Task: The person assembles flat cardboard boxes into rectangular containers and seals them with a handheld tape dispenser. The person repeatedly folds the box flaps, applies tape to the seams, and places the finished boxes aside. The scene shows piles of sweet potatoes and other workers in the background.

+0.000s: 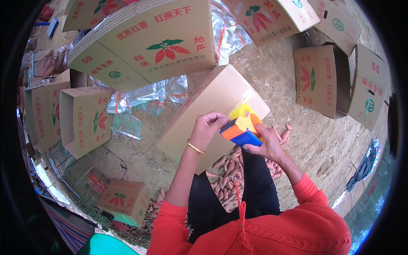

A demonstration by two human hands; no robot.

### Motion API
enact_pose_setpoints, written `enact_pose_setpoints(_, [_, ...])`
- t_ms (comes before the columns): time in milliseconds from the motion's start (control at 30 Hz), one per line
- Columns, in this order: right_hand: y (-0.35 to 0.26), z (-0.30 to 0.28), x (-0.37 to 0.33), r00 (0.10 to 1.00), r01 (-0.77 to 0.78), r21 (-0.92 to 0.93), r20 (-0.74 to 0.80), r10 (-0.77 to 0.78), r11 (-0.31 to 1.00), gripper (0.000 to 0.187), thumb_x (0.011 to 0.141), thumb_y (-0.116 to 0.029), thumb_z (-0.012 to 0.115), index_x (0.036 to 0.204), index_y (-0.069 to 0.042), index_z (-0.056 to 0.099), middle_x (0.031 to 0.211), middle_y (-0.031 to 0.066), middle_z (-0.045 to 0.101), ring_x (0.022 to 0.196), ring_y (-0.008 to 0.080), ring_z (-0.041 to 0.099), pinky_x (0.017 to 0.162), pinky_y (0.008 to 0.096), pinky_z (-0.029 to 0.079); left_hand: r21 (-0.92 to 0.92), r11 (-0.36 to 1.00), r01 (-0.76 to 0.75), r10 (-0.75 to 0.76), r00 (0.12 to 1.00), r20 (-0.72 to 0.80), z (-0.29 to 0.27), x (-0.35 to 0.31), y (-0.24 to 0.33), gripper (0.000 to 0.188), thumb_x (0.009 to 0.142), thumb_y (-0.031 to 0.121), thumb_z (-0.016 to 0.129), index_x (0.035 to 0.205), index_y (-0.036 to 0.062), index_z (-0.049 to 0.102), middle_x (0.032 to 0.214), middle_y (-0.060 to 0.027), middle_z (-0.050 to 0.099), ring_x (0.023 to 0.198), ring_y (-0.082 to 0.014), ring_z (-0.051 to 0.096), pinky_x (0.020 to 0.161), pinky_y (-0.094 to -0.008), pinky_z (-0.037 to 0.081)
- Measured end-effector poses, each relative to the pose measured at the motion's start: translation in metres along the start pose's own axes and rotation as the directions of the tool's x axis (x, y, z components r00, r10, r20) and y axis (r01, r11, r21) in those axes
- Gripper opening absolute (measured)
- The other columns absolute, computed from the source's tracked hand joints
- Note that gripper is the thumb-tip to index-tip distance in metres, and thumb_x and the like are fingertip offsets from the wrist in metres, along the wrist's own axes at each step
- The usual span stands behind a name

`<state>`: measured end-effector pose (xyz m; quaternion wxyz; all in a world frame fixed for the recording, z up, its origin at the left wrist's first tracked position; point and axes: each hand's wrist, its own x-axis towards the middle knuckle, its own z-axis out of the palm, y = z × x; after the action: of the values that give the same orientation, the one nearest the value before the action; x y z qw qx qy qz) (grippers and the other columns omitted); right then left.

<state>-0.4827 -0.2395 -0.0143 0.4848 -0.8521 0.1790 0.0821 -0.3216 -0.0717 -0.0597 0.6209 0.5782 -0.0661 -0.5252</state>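
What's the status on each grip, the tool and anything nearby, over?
Right grip closed on tape dispenser. Left grip at its front end, contact unclear. Cardboard carton beneath; sweet potatoes heaped beside it, none blocking dispenser.

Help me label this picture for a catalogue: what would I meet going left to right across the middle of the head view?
Printed box at the far left → second printed box → left hand → tape dispenser → right hand → printed box at the right → dark cloth.
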Motion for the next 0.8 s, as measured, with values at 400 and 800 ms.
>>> enact_pose_setpoints(400, [-0.031,0.001,-0.014,0.807,-0.545,0.145,0.36,0.469,0.826,0.061,0.072,-0.044,0.075,0.11,0.001,0.058,0.088,0.0102,0.064,0.083,0.018,0.062,0.075,0.0325,0.048,0.139,0.988,-0.07,0.126,0.881,-0.456,-0.095,0.064,-0.034,0.007,0.079,0.004,0.069,0.08,-0.0022,0.07,0.074,-0.003,0.067,0.065,-0.0067,0.054,0.063,-0.0214,0.043])
enact_pose_setpoints(800, [-0.023,-0.013,-0.041,0.72,-0.68,0.243,0.401,0.566,0.692,0.05,0.068,-0.031,0.08,0.101,0.001,0.061,0.08,0.0048,0.059,0.075,0.0123,0.056,0.071,0.0284,0.045,0.27,0.961,0.066,0.091,0.842,-0.531,-0.225,0.214,-0.071,0.015,0.071,0.015,0.073,0.075,0.0012,0.073,0.063,-0.0035,0.065,0.058,-0.01,0.057,0.057,-0.0245,0.044])
